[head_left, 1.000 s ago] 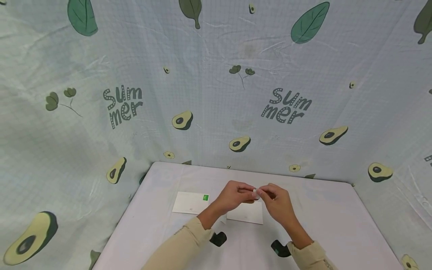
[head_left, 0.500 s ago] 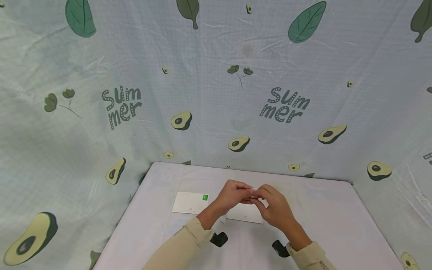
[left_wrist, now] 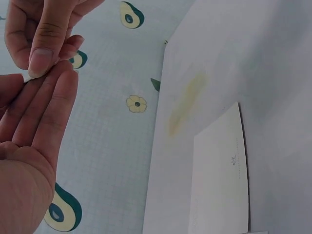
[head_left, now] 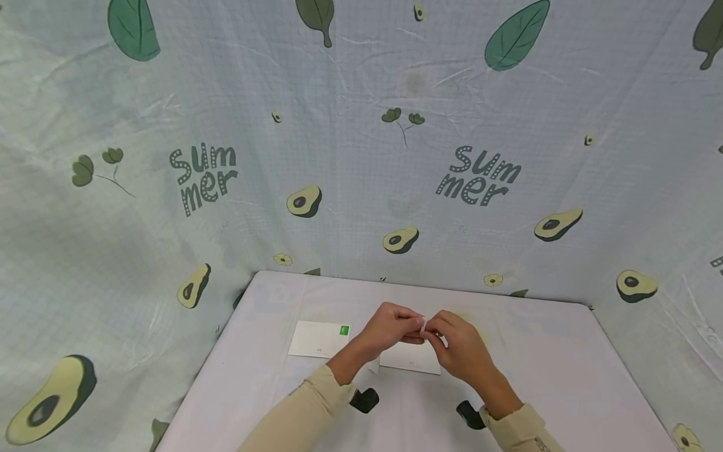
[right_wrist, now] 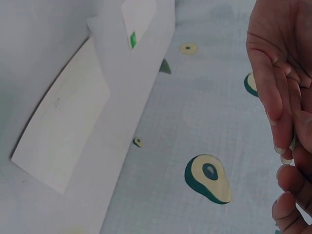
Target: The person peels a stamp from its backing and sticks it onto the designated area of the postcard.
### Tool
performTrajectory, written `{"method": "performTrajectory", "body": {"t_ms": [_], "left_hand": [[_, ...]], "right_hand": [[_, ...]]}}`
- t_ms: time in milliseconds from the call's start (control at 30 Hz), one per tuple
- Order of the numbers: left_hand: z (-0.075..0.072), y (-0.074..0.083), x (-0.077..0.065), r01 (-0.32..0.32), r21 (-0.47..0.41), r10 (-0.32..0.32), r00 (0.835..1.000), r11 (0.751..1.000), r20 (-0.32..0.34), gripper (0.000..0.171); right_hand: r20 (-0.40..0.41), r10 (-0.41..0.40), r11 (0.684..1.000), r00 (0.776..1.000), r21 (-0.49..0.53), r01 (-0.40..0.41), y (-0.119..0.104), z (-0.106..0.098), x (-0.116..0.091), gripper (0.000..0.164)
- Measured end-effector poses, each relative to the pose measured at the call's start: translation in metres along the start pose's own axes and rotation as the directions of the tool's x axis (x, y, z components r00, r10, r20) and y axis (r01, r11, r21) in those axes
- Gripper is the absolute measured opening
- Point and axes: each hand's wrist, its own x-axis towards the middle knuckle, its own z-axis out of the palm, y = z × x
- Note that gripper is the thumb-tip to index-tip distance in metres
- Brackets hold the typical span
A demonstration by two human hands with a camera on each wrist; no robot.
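Above the right white envelope-like card, both hands meet at the fingertips. A small white piece, like paper or a sticker, is between them, mostly covered by fingers. My left hand pinches it between thumb and fingers, with the other fingers lying fairly straight beneath, as the left wrist view shows. My right hand pinches at the same piece from the right, thumb and forefinger bent. The left card lies flat with a green stamp at its upper right corner. The right card's upper part is hidden by the hands.
A small white paper scrap lies between the two cards, partly behind the left wrist. The white-covered table meets a printed cloth wall at the back and sides. A faint yellow stain marks the cloth beyond the right card.
The right hand has shifted slightly left and turned, its thumb now lower and its grip re-set. Less of the white piece shows. The left hand and both cards stay in place.
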Motion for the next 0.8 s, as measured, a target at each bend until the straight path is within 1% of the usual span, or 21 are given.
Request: {"method": "performTrajectory", "body": {"t_ms": [100, 267, 333, 467, 600, 800], "left_hand": [[-0.0002, -0.0004, 0.0003, -0.001, -0.002, 0.001, 1.0, 1.0, 0.0, 0.027], [-0.0004, -0.0027, 0.0008, 0.016, -0.017, -0.016, 1.0, 1.0, 0.004, 0.027], [-0.0007, -0.0035, 0.0008, 0.024, -0.027, -0.023, 1.0, 0.999, 0.012, 0.028], [-0.0014, -0.0044, -0.0003, 0.017, -0.027, -0.016, 0.999, 1.0, 0.03, 0.028], [-0.0013, -0.0045, -0.0012, 0.007, -0.019, -0.007, 0.999, 1.0, 0.041, 0.029], [-0.0024, -0.0044, -0.0008, -0.004, 0.009, 0.004, 0.998, 1.0, 0.063, 0.03]], "right_hand": [[-0.005, -0.008, 1.0, 1.0, -0.018, 0.008, -0.0006, 0.0004, -0.0004, 0.026], [-0.019, -0.023, 0.999, 1.0, -0.035, 0.022, -0.0016, 0.0017, -0.0019, 0.028], [-0.02, -0.021, 1.0, 1.0, -0.022, 0.021, -0.0017, 0.0021, -0.0024, 0.029], [-0.007, -0.007, 1.0, 1.0, 0.031, 0.007, -0.001, 0.0024, -0.003, 0.028], [0.014, 0.037, 0.993, 0.999, 0.111, -0.039, 0.0003, 0.0025, -0.0047, 0.027], [0.037, 0.134, 0.969, 0.99, 0.207, -0.139, 0.0005, 0.0036, -0.0062, 0.024]]}}
